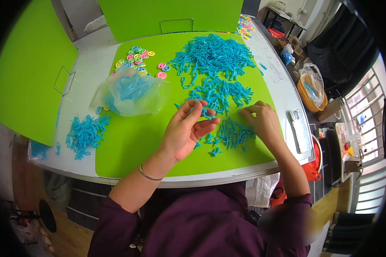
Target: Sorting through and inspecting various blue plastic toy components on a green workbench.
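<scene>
- Turquoise plastic pieces (206, 114) sit at frame centre, pinched between thumb and fingers of the left hand (181, 132).
- Right hand (265, 123), right of centre, bends over a loose pile (232, 135); I cannot tell whether it grasps any.
- Best to lift pieces singly, with a light left pinch.

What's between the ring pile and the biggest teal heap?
Two pink rings and a blue ring, loose on the green mat; it shows in the head view.
</scene>
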Demonstrator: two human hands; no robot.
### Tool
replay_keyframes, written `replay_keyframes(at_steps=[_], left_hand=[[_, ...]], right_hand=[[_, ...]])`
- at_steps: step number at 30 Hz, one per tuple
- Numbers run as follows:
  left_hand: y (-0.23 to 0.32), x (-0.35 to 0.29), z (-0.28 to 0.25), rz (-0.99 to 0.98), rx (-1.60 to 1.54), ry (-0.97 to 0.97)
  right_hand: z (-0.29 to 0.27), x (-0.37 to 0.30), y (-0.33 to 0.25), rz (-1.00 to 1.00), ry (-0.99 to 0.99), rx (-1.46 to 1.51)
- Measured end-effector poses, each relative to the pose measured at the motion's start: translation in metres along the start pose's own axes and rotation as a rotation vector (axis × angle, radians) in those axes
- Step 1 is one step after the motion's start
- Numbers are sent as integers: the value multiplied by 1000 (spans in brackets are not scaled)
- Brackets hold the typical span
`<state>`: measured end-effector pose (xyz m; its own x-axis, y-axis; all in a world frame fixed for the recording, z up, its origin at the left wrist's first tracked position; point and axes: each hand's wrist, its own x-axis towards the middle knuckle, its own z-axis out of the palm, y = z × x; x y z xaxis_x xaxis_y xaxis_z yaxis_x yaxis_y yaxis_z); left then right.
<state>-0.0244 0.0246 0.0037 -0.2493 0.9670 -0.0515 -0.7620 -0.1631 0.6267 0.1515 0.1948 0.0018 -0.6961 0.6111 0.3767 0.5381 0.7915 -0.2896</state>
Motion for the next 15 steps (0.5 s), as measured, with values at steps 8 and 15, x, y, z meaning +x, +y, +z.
replay_keyframes(at_steps=[8, 15], left_hand=[[-12, -2, 3, -62, 121, 101], [-20, -3, 5, -46, 95, 76]], right_hand=[[0, 1, -24, 53, -33, 404], [-8, -11, -59, 335, -355, 1444]])
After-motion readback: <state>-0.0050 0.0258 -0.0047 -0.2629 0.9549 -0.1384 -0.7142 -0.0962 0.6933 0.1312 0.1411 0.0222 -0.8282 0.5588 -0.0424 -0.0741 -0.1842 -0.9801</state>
